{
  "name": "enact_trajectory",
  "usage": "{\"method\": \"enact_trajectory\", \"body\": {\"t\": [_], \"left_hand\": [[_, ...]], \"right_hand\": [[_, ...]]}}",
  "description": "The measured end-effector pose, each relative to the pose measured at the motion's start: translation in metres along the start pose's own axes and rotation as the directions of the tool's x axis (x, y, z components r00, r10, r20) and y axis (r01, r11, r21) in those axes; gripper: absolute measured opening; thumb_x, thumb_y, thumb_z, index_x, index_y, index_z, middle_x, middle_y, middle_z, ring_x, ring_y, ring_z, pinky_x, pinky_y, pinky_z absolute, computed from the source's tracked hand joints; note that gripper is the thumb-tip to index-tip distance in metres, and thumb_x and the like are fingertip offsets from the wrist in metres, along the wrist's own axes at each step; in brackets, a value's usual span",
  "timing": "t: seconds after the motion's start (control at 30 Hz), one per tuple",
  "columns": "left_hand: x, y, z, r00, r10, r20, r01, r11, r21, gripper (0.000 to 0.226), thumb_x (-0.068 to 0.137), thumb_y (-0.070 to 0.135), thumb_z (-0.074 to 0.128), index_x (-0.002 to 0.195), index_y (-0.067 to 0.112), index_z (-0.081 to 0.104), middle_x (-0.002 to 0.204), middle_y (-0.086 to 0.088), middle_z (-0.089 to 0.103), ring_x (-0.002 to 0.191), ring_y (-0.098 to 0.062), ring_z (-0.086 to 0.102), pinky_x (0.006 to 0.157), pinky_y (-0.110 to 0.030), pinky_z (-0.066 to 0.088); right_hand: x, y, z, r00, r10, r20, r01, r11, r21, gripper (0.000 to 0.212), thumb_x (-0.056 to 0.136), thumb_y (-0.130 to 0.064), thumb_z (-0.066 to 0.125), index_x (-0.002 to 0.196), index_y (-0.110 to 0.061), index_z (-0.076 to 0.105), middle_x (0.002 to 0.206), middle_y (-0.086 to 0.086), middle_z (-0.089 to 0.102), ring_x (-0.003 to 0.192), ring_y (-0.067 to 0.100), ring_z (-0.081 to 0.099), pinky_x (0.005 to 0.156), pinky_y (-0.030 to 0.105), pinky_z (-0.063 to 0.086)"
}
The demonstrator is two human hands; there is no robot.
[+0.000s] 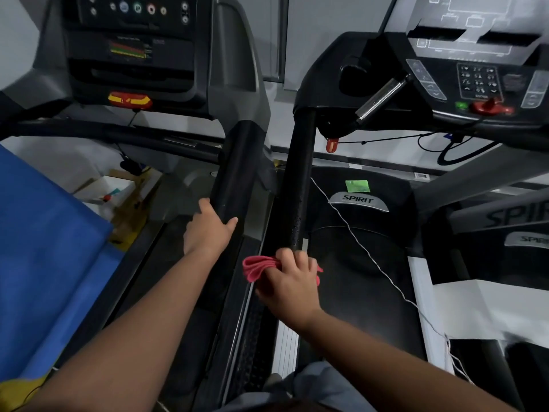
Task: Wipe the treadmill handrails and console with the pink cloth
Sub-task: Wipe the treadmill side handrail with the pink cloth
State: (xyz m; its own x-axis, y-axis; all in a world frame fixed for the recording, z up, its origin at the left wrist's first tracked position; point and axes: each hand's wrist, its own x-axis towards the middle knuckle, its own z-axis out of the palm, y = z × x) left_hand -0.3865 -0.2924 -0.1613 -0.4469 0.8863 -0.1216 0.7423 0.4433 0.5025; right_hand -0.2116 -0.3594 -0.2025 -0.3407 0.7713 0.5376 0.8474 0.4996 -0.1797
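Two treadmills stand side by side. My right hand grips the crumpled pink cloth around the near end of the right treadmill's black left handrail, which shows small droplets. My left hand rests on the near end of the left treadmill's thick black right handrail, fingers over its top. The right treadmill's console with keypad and red stop clip sits at the upper right. The left treadmill's console is at the upper left.
A blue sheet covers something at the left. Cardboard boxes lie beyond it on the floor. A thin white cord runs diagonally across the right treadmill's belt. A red safety clip hangs on a black cord under the right console.
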Motion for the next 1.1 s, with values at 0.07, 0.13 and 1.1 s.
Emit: {"method": "enact_trajectory", "body": {"t": [0.07,0.13,1.1], "left_hand": [[-0.001,0.001,-0.001,1.000,-0.005,-0.001,0.005,1.000,0.003,0.065,0.088,0.043,0.060,0.135,0.014,0.026,0.118,-0.018,0.058,0.105,-0.038,0.057,0.084,-0.048,0.050],[-0.002,0.002,-0.001,1.000,-0.007,0.000,0.007,1.000,0.005,0.065,0.088,0.043,0.060,0.135,0.013,0.026,0.119,-0.018,0.058,0.107,-0.038,0.056,0.084,-0.046,0.049],[-0.007,0.005,-0.003,1.000,0.009,-0.029,-0.008,0.999,0.047,0.064,0.089,0.042,0.059,0.136,0.012,0.027,0.117,-0.019,0.056,0.103,-0.037,0.056,0.079,-0.041,0.045]], "right_hand": [[-0.001,-0.002,-0.001,0.997,0.077,0.024,-0.078,0.996,0.039,0.025,0.067,-0.046,0.058,0.071,-0.022,0.063,0.092,-0.003,0.047,0.083,0.019,0.035,0.072,0.030,0.030],[-0.005,0.005,0.002,0.988,0.136,0.067,-0.148,0.962,0.230,0.030,0.074,-0.043,0.049,0.082,-0.021,0.066,0.101,-0.002,0.045,0.091,0.019,0.034,0.079,0.029,0.029],[0.017,0.004,-0.021,0.269,0.304,0.914,-0.514,-0.757,0.403,0.031,0.086,-0.022,0.035,0.078,-0.003,0.058,0.067,0.016,0.059,0.061,0.028,0.060,0.068,0.034,0.056]]}}
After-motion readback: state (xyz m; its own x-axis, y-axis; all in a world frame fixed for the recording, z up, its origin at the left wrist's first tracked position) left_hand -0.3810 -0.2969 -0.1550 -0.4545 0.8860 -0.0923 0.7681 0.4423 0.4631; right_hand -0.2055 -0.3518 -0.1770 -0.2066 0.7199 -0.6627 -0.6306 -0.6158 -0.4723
